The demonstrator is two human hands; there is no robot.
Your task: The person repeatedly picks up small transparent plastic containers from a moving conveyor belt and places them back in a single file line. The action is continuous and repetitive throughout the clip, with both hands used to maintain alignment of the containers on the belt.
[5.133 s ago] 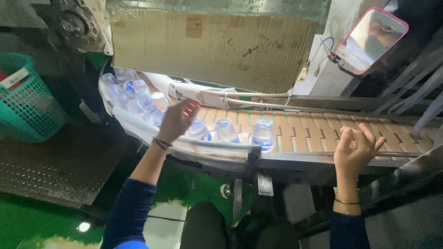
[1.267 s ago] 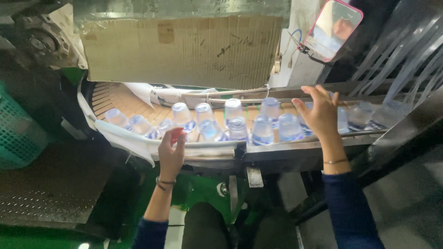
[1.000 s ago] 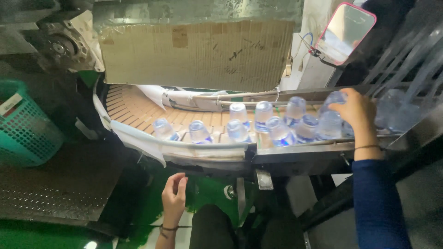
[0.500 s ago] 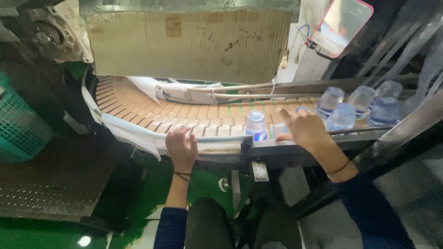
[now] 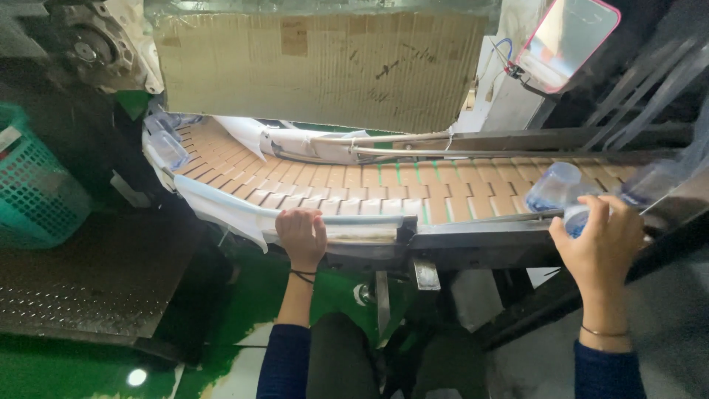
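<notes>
While your knees fill the bottom of the frame, your left hand (image 5: 301,235) rests on the near rail (image 5: 347,229) of the curved conveyor belt (image 5: 384,188), its fingers curled over the white edge, holding nothing else. Your right hand (image 5: 600,244) reaches over the rail at the belt's right end, fingers spread and laid against a clear plastic bottle (image 5: 572,219) with a blue label; whether they truly close on it cannot be told, since the hand covers most of it. A second clear bottle (image 5: 554,186) stands just beside it on the tan slats, and a third (image 5: 650,183), blurred, sits further right where the frame and the rail cut it off. At the belt's far left bend, more bottles (image 5: 168,145) are hard to make out behind a white guide. A large brown cardboard sheet (image 5: 325,63) with a taped patch stands behind the belt. A pink-rimmed phone (image 5: 567,41) hangs tilted at upper right, its screen washed out. A teal plastic basket (image 5: 33,192) is cut off at the left edge.
</notes>
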